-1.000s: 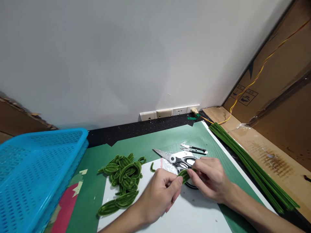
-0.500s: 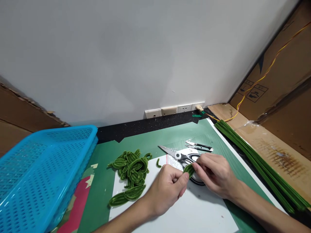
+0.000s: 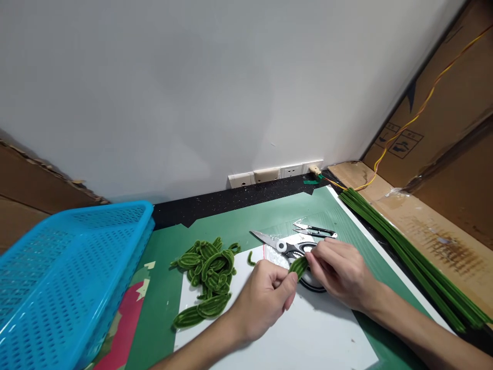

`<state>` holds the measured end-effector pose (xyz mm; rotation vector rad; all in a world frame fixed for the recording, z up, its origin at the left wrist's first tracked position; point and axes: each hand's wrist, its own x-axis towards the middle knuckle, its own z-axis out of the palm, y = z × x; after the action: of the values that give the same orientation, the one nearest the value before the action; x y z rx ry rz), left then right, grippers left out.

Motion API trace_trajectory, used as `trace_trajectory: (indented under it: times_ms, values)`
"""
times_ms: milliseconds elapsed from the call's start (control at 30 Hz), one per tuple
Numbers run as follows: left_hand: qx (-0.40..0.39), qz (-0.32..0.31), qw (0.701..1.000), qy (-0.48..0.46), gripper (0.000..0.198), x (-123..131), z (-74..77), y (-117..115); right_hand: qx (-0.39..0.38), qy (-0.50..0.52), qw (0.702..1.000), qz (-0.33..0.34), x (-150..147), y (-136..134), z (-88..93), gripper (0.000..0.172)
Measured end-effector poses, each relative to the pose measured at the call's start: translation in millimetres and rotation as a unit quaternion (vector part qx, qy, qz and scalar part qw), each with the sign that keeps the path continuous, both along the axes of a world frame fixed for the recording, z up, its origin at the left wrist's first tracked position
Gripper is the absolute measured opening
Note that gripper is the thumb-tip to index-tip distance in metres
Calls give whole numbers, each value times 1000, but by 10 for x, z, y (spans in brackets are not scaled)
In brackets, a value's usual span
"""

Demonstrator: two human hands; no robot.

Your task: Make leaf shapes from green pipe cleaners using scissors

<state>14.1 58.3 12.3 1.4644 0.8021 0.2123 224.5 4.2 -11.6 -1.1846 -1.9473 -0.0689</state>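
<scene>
While fingers (image 3: 288, 285) pinch, counter (image 3: 215, 203) meets wall (image 3: 173, 92).

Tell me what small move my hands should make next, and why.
Perhaps pinch the green piece more firmly at its upper end with your right hand: your left hand grips the lower end, and its strands run side by side between both hands.
</scene>
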Motion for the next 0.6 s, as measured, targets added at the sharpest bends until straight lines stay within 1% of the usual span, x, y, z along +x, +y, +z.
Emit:
trace_trajectory:
  times_ms: [133,267,467,600]
  values:
    - [-31,16,999,-6,60,9,-27,-10,19,7,1000,2,9,-32,83,22]
    - [-36,24,999,-4,62,13,-35,-18,23,8,1000,-8,8,-35,121,15]
    - [-17,4,1000,-14,61,-3,-28,-10,23,-3,999,-23,17,-29,105,11]
    - [-6,-13,1000,-5,61,-8,14,-19,29,6,999,-19,-19,1,158,10]
